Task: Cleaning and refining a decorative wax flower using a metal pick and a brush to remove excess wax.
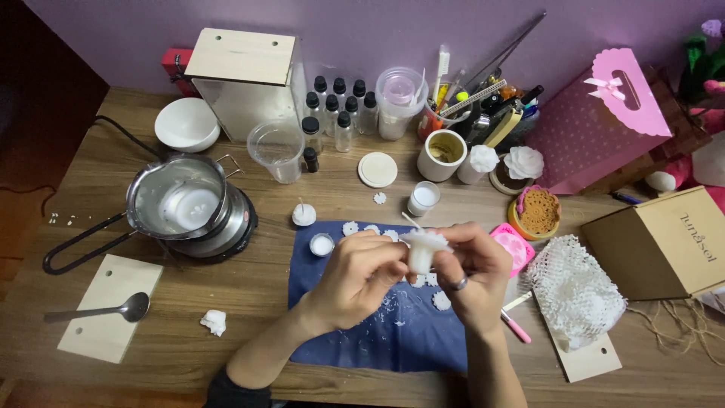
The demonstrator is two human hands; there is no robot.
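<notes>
White wax, I think, is the material of the small candle [423, 251] that both hands keep above a dark blue cloth [393, 325]. The left hand [361, 276] pinches its side with closed fingertips, and the right hand [472, 272], which has a ring, closes on it from the other side. The candle has a wide top and a narrower body, and a thin wick stick comes out upward. I judge it light but fragile: wax edges chip easily and can feel a little slippery, so the thick body is the better place to hold, not the thin rim or the wick.

Around them, on the cloth, lie small white wax flowers [441, 300] and crumbs. The wooden table [264, 302] is quite crowded: a metal melting pot [181, 198] stands on a small heater at the left, a spoon [113, 310] rests on a wooden board, and dark-capped little bottles [336, 109] stand near the lilac wall. A pink paper bag [604, 128] and a cardboard box [664, 242] are at the right.
</notes>
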